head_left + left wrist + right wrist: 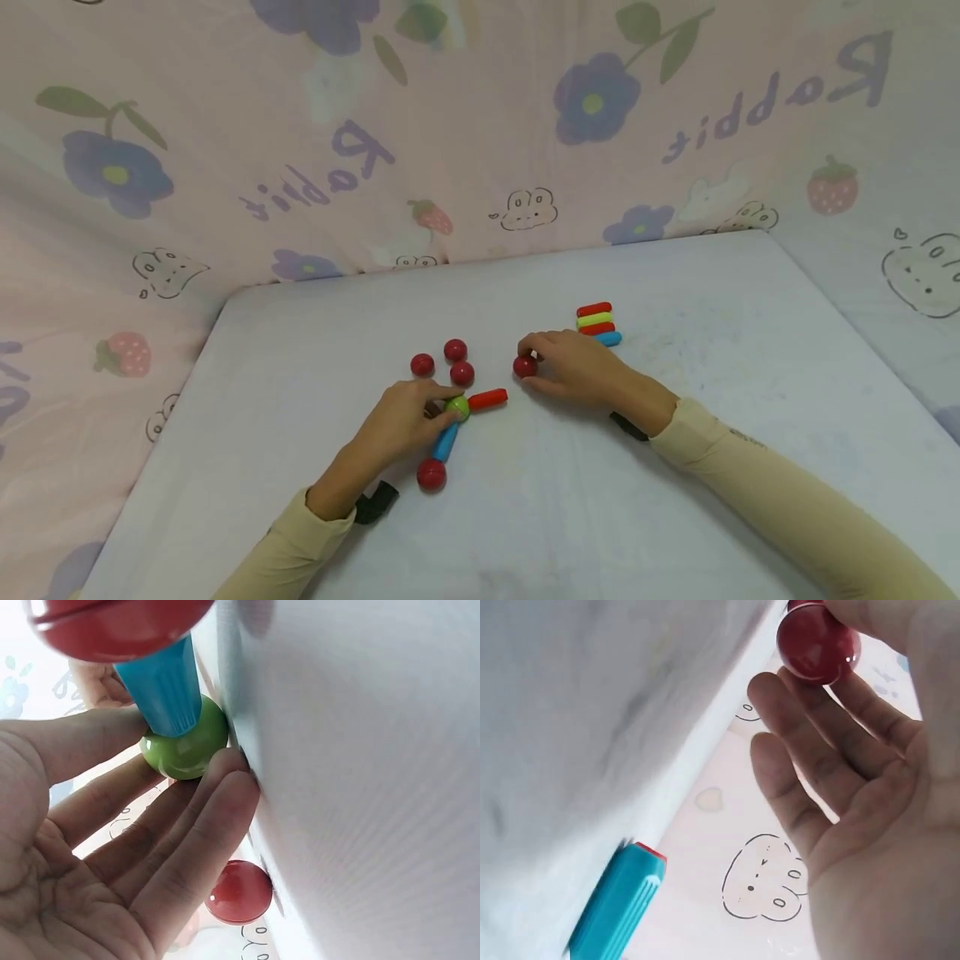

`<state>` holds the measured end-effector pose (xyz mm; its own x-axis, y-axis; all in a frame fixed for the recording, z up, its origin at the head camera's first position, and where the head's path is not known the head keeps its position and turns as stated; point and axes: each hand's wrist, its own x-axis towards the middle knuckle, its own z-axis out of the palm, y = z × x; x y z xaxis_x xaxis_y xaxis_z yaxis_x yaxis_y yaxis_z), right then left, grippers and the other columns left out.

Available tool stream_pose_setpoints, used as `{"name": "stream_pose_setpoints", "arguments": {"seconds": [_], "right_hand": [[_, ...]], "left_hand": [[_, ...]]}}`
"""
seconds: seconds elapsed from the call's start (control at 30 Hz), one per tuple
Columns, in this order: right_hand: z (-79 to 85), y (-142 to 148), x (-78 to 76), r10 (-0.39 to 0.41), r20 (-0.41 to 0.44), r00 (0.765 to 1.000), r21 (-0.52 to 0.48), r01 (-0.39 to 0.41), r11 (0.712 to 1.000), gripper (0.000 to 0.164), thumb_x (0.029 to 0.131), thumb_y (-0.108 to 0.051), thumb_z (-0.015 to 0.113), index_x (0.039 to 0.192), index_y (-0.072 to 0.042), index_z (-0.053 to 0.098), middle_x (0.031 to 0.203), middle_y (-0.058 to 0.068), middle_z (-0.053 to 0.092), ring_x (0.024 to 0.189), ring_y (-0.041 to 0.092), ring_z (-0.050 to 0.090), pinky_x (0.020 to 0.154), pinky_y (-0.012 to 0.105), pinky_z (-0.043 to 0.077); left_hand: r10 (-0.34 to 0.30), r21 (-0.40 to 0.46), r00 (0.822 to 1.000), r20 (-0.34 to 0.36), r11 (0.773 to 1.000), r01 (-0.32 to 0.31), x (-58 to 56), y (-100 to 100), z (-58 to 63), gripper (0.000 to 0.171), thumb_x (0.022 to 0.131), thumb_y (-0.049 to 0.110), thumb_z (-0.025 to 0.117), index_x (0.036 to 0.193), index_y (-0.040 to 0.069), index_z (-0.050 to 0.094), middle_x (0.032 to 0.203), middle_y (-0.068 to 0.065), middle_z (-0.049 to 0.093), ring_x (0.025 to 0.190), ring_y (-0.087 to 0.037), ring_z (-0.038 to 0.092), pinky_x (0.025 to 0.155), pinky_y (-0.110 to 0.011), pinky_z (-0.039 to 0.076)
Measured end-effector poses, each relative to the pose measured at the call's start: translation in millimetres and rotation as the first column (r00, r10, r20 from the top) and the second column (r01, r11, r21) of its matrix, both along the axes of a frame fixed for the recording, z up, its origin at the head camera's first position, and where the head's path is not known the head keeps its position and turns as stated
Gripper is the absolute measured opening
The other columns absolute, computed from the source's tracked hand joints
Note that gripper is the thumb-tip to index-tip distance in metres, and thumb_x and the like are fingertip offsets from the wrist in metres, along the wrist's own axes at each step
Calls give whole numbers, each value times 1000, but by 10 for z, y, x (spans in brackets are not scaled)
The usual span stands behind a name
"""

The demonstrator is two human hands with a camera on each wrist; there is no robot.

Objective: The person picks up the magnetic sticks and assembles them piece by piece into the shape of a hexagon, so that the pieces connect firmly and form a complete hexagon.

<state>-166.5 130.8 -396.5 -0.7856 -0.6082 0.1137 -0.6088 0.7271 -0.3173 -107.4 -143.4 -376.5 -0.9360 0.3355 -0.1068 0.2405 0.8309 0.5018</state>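
My left hand (401,421) pinches a green ball (457,407) between thumb and fingers, low over the white table. From this ball a red stick (488,399) points right, and a blue stick (445,443) runs toward the front with a red ball (431,474) on its end. In the left wrist view the blue stick (163,686) meets the green ball (187,746) directly. To the right, my right hand (577,367) holds a single red ball (525,366) between thumb and fingertips; the right wrist view shows this red ball (819,643) against the fingers.
Behind the left hand lie three loose red balls (462,373). Beyond the right hand, a row of short sticks (596,320) in red, yellow and blue lies partly hidden by it. A printed curtain (465,142) hangs along the back edge of the table (337,325).
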Motion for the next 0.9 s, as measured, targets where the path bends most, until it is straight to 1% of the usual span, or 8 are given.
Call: {"name": "stream_pose_setpoints", "arguments": {"seconds": [0.17,0.23,0.37,0.43,0.53,0.7,0.8,0.9], "right_hand": [[36,23,87,5,-11,1000,18,-5,1000,41,88,-35,74,120,-15,58,98,-5,68,84,11,60,78,28,55],[41,35,101,3,-13,1000,35,-2,999,45,89,-35,74,124,-14,57,102,-4,69,87,12,62,80,30,56],[31,48,122,-1,-29,1000,59,3,998,51,89,-35,73,132,-14,56,113,0,70,99,18,66,89,37,57],[24,54,141,-5,-36,999,46,7,999,50,89,-34,73,132,-13,57,113,1,70,98,18,66,89,38,56],[23,72,183,-32,-33,999,1,32,999,48,89,-34,74,130,-12,58,109,0,70,89,14,63,83,34,56],[48,112,242,-117,-4,993,-59,117,991,48,89,-34,74,129,-14,59,105,-2,70,78,9,57,73,28,52],[45,125,233,-116,6,993,-61,116,991,47,89,-34,74,130,-15,59,102,-4,69,77,8,55,71,27,50],[30,132,218,-96,8,995,-53,97,994,46,90,-34,73,129,-16,59,102,-4,69,77,8,55,72,27,50]], "left_hand": [[-2,12,1000,-10,1000,2,-27,-14,-18,35,86,23,78,120,17,73,88,6,69,76,-9,60,67,-24,51],[-1,11,1000,-8,1000,1,-39,-19,-18,35,86,23,78,121,17,73,88,5,69,76,-10,59,67,-24,51],[5,9,1000,15,1000,-6,-55,-36,-21,36,88,23,76,123,16,71,89,4,68,76,-12,58,65,-25,49],[6,12,1000,29,1000,-7,-65,-43,-29,36,89,23,75,124,16,70,89,4,67,77,-12,57,65,-25,49],[3,14,999,40,1000,-4,-83,-52,-42,36,90,24,74,125,17,69,90,4,65,78,-12,57,65,-25,49],[-15,34,1000,25,999,15,-94,-69,-52,35,91,24,74,125,19,68,97,5,64,80,-12,57,69,-25,50],[-20,42,999,27,999,19,-92,-74,-58,36,91,24,73,126,20,67,99,6,64,80,-11,57,70,-25,49],[-18,39,999,40,999,17,-95,-75,-62,37,91,25,73,127,22,67,95,7,64,80,-11,56,68,-25,49]]}}
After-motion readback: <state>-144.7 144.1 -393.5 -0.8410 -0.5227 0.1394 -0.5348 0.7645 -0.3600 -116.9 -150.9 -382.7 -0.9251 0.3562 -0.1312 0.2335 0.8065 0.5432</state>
